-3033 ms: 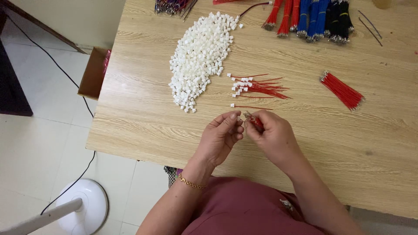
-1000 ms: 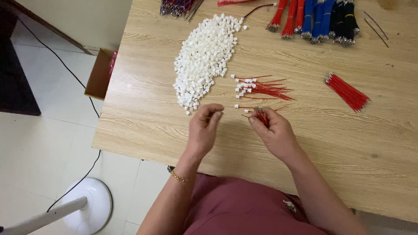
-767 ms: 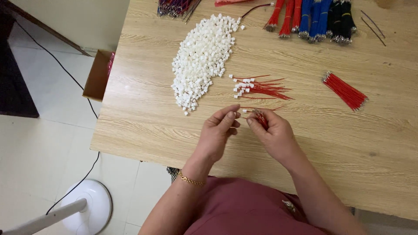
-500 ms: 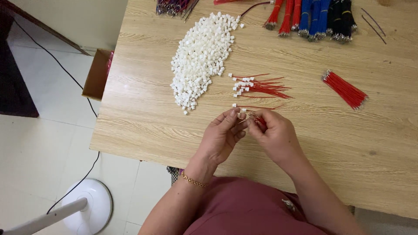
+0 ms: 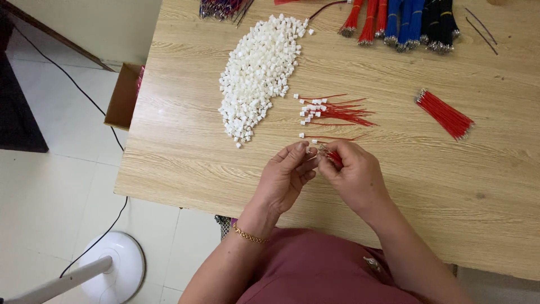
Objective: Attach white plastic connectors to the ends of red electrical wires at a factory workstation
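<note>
Head view: left hand [image 5: 286, 175] and right hand [image 5: 353, 171] meet near the surface's [image 5: 185, 169] front edge. Left fingertips pinched on a small white connector [image 5: 311, 151]; right hand closed around short red wires [image 5: 333, 157]. Beyond them: finished wired connectors [image 5: 332, 111], then a white connector pile [image 5: 259, 67]. Loose red wire bundle [image 5: 445, 114] toward the right edge.

Matt wood-grain table [image 5: 185, 169], white plastic connectors [image 5: 256, 73]

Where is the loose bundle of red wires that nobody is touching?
In the head view, the bundle of red wires lies alone on the wooden table, right of the small pile of red wires with white plugs and beyond the right hand.
</note>
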